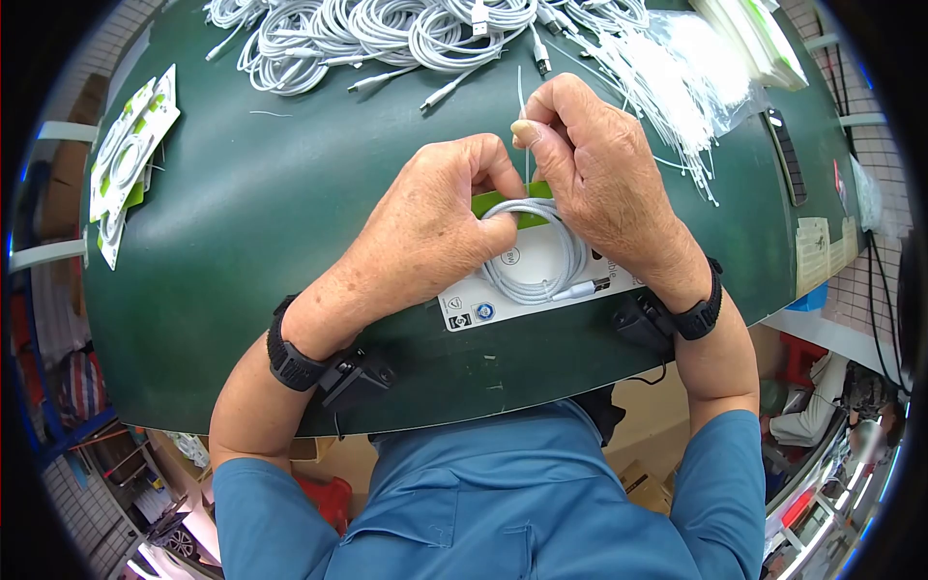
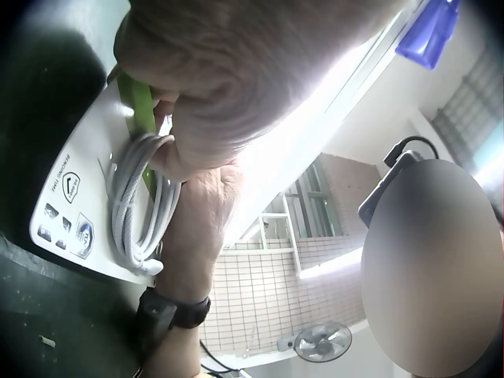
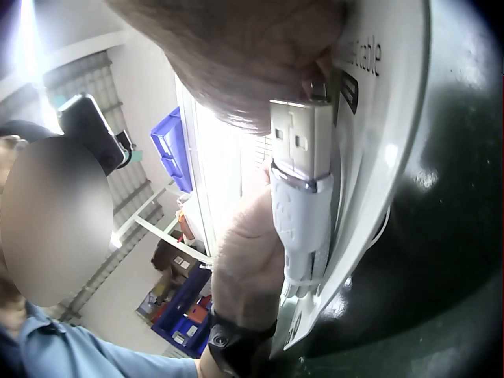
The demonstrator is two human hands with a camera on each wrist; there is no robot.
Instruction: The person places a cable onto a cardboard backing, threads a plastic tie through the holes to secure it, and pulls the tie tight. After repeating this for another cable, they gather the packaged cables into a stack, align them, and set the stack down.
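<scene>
Near the table's front, a white and green packaging card (image 1: 466, 302) carries a coiled grey-white USB cable (image 1: 578, 253). My left hand (image 1: 420, 213) grips the coil and the card's top, its thumb pressed on the cable. A thin white cable tie (image 1: 520, 82) stands up from the card's top edge, pinched between thumb and forefinger of my right hand (image 1: 611, 159). The cable's USB plug (image 3: 301, 142) hangs at the card's lower right. In the left wrist view the coil (image 2: 126, 209) lies against the printed card (image 2: 67, 189), and the hand hides its upper part.
Several coiled cables (image 1: 367, 29) lie along the back of the green table (image 1: 242, 203). Loose cable ties (image 1: 667, 116) spread at back right beside a stack of cards (image 1: 749, 43). Carded cables (image 1: 126, 159) lie at left. A dark phone-like object (image 1: 786, 155) is at right.
</scene>
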